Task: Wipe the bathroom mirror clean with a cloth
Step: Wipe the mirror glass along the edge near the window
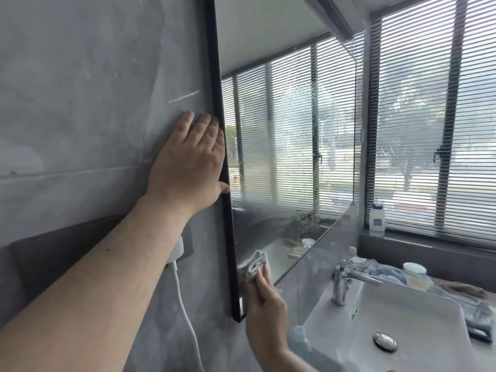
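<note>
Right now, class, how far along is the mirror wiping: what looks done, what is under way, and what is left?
Done: little that can be told; the glass near the frame looks fairly clear. Under way: the right hand presses a cloth on the mirror's lower corner, while the left hand rests flat on the wall by the frame. Left: hazy smears and droplets across the middle and bottom.

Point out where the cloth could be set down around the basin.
Bare: the sink slope between the faucet and the drain, and the window ledge right of the white bottle. Crowded: the counter behind, with the jar and dark cloths.
</note>
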`<state>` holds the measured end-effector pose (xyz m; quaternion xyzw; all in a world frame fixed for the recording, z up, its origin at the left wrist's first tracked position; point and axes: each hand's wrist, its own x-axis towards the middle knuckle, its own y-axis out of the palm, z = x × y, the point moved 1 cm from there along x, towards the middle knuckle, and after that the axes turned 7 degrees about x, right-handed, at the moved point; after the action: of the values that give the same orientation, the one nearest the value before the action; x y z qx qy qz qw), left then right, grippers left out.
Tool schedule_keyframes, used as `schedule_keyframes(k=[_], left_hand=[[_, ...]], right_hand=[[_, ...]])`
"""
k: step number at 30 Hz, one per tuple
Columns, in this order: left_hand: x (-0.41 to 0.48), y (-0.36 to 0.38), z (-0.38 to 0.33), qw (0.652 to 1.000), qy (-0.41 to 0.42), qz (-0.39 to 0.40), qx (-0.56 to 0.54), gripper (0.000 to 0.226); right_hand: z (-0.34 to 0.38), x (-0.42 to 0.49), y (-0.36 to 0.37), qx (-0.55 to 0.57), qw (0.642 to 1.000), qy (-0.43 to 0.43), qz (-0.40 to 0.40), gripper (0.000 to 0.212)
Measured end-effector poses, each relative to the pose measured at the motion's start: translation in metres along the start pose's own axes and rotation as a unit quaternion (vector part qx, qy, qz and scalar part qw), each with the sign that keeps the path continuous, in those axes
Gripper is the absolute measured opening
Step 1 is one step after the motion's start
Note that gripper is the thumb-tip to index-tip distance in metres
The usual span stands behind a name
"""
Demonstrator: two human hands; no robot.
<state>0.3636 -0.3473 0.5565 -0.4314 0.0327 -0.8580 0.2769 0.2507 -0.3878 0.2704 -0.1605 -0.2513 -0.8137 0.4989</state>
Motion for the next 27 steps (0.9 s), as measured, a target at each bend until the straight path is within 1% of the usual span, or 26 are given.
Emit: schedule_keyframes(k=[1,3,5,7,9,12,14,17,18,20,22,23,25,27], left_hand=[[0.000,0.000,0.000,1.000,0.000,0.001,-0.001,0.107],[-0.001,-0.001,0.001,1.000,-0.001,-0.001,-0.007,0.106],[-0.002,-0.002,0.001,1.000,-0.002,-0.002,-0.010,0.105],[-0.002,-0.002,0.001,1.000,-0.001,-0.004,-0.013,0.104],[-0.002,-0.001,0.001,1.000,0.000,-0.007,-0.014,0.103],[-0.002,0.000,0.001,1.000,-0.001,-0.009,-0.014,0.103],[-0.002,0.000,0.001,1.000,0.000,-0.008,-0.008,0.103],[-0.001,0.002,0.001,1.000,-0.002,-0.015,-0.006,0.104],[-0.001,0.002,0.001,1.000,-0.002,-0.015,-0.007,0.104],[-0.001,0.002,0.000,1.000,-0.002,-0.013,-0.009,0.104],[0.000,0.002,0.000,1.000,-0.004,-0.014,-0.011,0.104],[0.000,0.002,-0.001,1.000,-0.004,-0.013,-0.012,0.104],[-0.001,0.002,-0.002,1.000,-0.004,-0.012,-0.014,0.104],[-0.001,0.002,-0.001,1.000,-0.004,-0.013,-0.013,0.104]], right_hand=[[-0.001,-0.012,0.007,-0.018,1.000,-0.016,0.007,0.050],[-0.001,-0.031,0.016,-0.055,0.998,-0.011,0.024,0.070],[0.002,-0.040,0.020,-0.073,0.996,0.009,0.046,0.078],[0.002,-0.040,0.019,-0.072,0.995,0.014,0.066,0.074],[0.003,-0.028,0.017,-0.058,0.996,0.024,0.059,0.069],[-0.016,0.009,0.014,-0.002,0.998,0.059,0.006,0.064],[-0.029,0.038,0.007,0.037,0.994,0.095,-0.035,0.069],[-0.041,0.077,-0.006,0.059,0.987,0.137,-0.062,0.076],[-0.044,0.090,-0.011,0.064,0.985,0.144,-0.068,0.073],[-0.054,0.116,-0.022,0.090,0.981,0.153,-0.083,0.061],[-0.072,0.142,-0.033,0.108,0.978,0.156,-0.085,0.054],[-0.094,0.158,-0.040,0.107,0.978,0.162,-0.076,0.053],[-0.116,0.176,-0.045,0.110,0.974,0.188,-0.061,0.056],[-0.103,0.171,-0.041,0.113,0.973,0.191,-0.067,0.064]])
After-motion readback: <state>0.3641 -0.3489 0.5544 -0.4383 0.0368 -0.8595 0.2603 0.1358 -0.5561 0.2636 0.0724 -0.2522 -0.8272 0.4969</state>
